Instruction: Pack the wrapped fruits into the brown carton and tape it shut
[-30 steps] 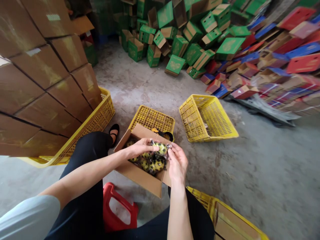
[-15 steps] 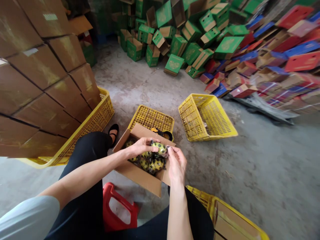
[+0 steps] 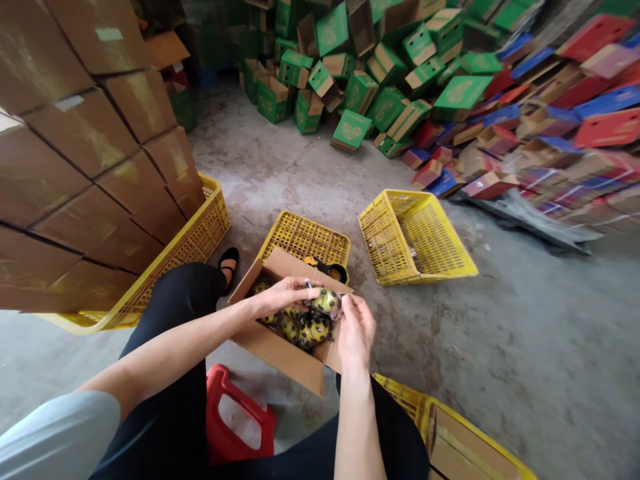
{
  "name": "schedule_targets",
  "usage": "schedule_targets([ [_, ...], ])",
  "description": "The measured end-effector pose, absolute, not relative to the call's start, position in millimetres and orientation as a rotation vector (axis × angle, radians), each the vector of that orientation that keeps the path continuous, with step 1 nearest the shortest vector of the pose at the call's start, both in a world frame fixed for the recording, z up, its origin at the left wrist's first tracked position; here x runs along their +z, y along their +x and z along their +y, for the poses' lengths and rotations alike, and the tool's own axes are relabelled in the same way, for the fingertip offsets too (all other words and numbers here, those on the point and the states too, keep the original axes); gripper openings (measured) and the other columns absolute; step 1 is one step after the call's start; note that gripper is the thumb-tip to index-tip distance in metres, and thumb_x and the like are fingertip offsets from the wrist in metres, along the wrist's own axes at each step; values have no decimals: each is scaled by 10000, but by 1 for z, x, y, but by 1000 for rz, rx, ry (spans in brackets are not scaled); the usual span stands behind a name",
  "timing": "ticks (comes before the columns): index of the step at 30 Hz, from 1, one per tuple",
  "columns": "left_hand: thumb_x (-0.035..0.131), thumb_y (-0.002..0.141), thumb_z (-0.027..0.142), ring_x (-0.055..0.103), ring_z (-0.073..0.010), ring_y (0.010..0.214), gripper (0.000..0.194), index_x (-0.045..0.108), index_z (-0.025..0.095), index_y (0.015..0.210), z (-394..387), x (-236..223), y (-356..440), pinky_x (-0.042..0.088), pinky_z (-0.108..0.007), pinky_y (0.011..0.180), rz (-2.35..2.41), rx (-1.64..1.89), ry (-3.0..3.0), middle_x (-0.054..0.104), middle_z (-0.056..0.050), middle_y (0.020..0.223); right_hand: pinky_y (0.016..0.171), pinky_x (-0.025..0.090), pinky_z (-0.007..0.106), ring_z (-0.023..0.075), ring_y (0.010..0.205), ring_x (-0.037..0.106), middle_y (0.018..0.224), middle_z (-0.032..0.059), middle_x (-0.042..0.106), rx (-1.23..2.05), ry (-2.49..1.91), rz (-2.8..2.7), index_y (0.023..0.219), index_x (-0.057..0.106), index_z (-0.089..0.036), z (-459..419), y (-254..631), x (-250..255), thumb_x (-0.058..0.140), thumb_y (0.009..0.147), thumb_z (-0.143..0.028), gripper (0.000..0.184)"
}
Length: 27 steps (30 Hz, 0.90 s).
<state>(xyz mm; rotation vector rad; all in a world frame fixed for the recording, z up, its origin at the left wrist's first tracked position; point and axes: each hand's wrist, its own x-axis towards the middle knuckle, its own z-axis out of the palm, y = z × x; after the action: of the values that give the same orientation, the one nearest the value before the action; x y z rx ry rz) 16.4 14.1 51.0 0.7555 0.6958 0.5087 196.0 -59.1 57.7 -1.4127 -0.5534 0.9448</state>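
Note:
Between my two hands is a plastic-wrapped yellow-green ball with black spots [image 3: 326,301], held just above an open cardboard box [image 3: 287,363]. My left hand [image 3: 285,295] grips the wrapper's left side, thumb lying along its top. On the right, my right hand [image 3: 356,327] pinches the wrapper's other end between thumb and fingertips. Inside the box lie several more wrapped spotted balls [image 3: 314,331], partly hidden by my hands and the box's side. I cannot make out what exactly the spotted balls are.
The box rests against an upturned yellow crate [image 3: 313,237] with a dark and yellow tape dispenser [image 3: 333,269] on it. Another yellow crate [image 3: 417,237] lies to the right. Stacked cartons [image 3: 90,160] rise at left. A red stool [image 3: 240,420] is below; green boxes [image 3: 350,130] lie behind.
The wrapped ball has turned slightly and shifted a little right and down in my hands. Both hands keep hold of its wrapper. The whole view has drifted slightly.

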Motion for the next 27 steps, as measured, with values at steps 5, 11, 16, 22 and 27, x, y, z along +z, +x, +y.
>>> schedule_targets([
  [5, 760, 752, 781, 775, -287, 938, 770, 745, 161, 1210, 14, 50, 15, 609, -354, 787, 772, 394, 647, 736, -177, 1261, 747, 500, 315, 197, 790, 672, 854, 17, 760, 943, -1407, -588, 864, 693, -219, -60, 197, 61, 852, 764, -489, 329],
  [11, 886, 758, 572, 790, -212, 792, 588, 744, 150, 1143, 14, 47, 16, 602, -262, 712, 693, 401, 657, 787, -153, 1122, 789, 511, 338, 225, 860, 695, 911, 33, 781, 993, -1384, -706, 855, 725, -227, -64, 199, 61, 836, 792, -456, 263],
  [16, 897, 766, 533, 795, -230, 813, 626, 735, 126, 1214, 15, 43, 16, 617, -296, 774, 712, 482, 646, 804, -133, 942, 995, 500, 405, 267, 1087, 698, 1117, 68, 792, 1010, -1410, -804, 940, 764, -234, -63, 201, 61, 772, 867, -498, 273],
  [22, 911, 735, 553, 790, -242, 838, 741, 715, 125, 1307, 14, 45, 17, 609, -359, 851, 697, 518, 694, 800, -139, 963, 1085, 488, 427, 298, 1291, 619, 1339, 72, 728, 1032, -1471, -870, 1202, 762, -265, -63, 201, 61, 673, 922, -574, 427],
  [27, 964, 680, 468, 771, -243, 927, 735, 729, 143, 1296, 14, 47, 17, 589, -388, 924, 681, 588, 726, 783, -142, 1130, 1087, 495, 438, 285, 1301, 616, 1379, 54, 705, 1056, -1442, -835, 1251, 731, -278, -63, 204, 53, 758, 856, -509, 458],
])
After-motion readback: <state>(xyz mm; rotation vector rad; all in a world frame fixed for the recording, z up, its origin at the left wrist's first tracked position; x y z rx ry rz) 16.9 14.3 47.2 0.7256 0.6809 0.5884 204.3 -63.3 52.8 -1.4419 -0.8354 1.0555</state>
